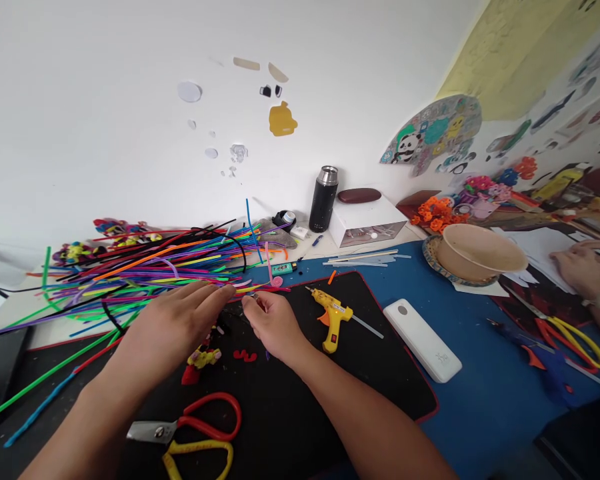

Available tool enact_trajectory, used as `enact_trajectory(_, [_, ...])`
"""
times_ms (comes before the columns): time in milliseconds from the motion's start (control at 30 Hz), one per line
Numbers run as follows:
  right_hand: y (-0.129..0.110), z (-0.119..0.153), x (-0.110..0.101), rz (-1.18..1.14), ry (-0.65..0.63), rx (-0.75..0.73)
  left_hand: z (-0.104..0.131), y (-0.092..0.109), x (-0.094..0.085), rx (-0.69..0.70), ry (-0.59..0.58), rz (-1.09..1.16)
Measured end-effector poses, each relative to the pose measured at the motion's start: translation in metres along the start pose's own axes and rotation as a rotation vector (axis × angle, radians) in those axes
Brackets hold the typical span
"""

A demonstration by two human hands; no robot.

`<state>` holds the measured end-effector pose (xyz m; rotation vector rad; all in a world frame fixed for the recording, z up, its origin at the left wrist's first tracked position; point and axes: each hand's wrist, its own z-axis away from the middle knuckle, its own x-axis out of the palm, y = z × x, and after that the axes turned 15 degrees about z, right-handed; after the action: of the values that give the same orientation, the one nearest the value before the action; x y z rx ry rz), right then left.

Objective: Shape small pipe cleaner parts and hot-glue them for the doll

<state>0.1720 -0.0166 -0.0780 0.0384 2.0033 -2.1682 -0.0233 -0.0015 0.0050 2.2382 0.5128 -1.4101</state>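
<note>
My left hand [180, 317] reaches over the black mat [290, 420], its fingers straight and pressed together; the thumb and anything under the palm are hidden. Close to its fingertips, my right hand [275, 327] is closed in a pinch on something too small to make out. Dark, thin material shows between the hands. Just below them lie a small yellow figure of fuzzy pipe cleaner [205, 358] and a curled red piece [245, 356]. Scissors [200, 427] with one red and one yellow handle loop lie nearer me. A yellow glue gun [336, 323] rests to the right, a glue stick in its back.
A heap of coloured pipe cleaners [170, 267] spreads along the back left. Behind are a black flask [324, 200] and a white box [365, 223]. Rightward are a white power bank [423, 340], a beige bowl [480, 253], another person's hand [580, 270] and a blue glue gun [545, 367].
</note>
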Motion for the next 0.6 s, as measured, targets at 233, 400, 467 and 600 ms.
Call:
enact_trajectory(233, [0.003,-0.001,0.0,-0.001,0.016,0.01,0.003,-0.003,0.003,0.011,0.001,-0.02])
enact_trajectory(400, [0.002,0.0,0.002,0.033,-0.001,-0.002,0.0,0.0,0.005,-0.161,0.037,0.086])
enact_trajectory(467, [0.002,-0.001,0.0,0.025,0.021,-0.005,-0.004,0.003,0.004,-0.307,0.086,0.228])
enact_trajectory(600, [0.001,-0.002,-0.003,0.018,0.052,-0.006,-0.011,0.01,0.001,-0.607,0.01,0.651])
